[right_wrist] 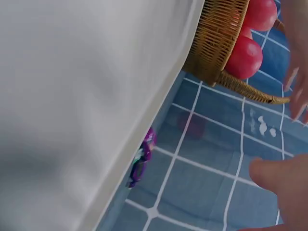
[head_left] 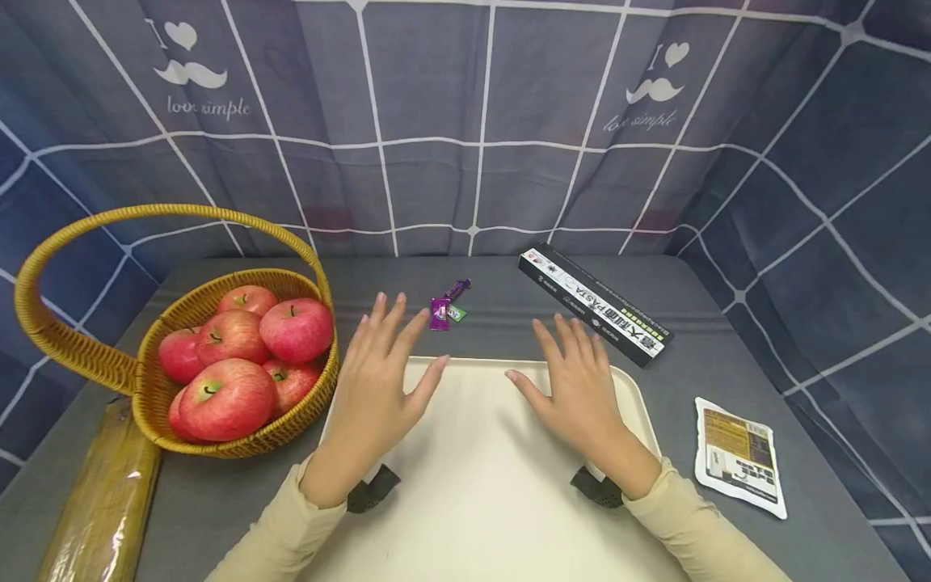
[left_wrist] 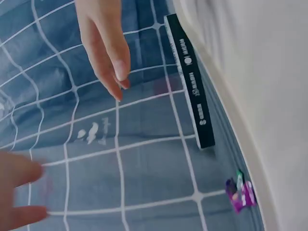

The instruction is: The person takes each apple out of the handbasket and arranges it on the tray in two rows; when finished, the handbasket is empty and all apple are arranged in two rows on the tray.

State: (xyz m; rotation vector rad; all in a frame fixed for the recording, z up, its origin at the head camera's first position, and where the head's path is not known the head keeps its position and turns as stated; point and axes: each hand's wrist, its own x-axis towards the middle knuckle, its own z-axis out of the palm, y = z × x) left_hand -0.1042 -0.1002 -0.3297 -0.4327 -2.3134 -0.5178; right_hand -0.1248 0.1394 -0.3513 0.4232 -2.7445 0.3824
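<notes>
Big stuff 1st: checked backdrop [head_left: 429, 105] behind, grey bench [head_left: 502, 323] below, and the cream tray [head_left: 473, 477] bang in the middle. Key relation: tray's right under both hands, far rim roughly level w/ the knuckles, sides running away from the person. Near end's cut off, so can't call its long axis for certain. Neither hand's clearly nearer; left hand [head_left: 378, 396] is over the L side, right hand [head_left: 582, 396] over the R, approx. a mirrored pair. Both are wide, fingers spread, thumbs pointing inward, nothing held. Looks like they hover, tho contact w/ the tray can't be ruled out from here.

Tray's looks: plain, pale, smooth, rounded far corner on the R, thin raised rim, soft shadows beneath the hands.

Next size down: wicker basket [head_left: 313, 412] on the L, tall hoop handle, red apples [head_left: 229, 398] piled inside. Long brownish wrapped pack [head_left: 94, 501] nearby, front L. Then the black-and-white pasta box [head_left: 596, 303], beyond the R hand, long axis slanting from far L to near R. White-edged pouch [head_left: 738, 457], R of the tray. Smallest: purple & green sweets [head_left: 440, 314], just past the far rim, L hand nearer.
</notes>
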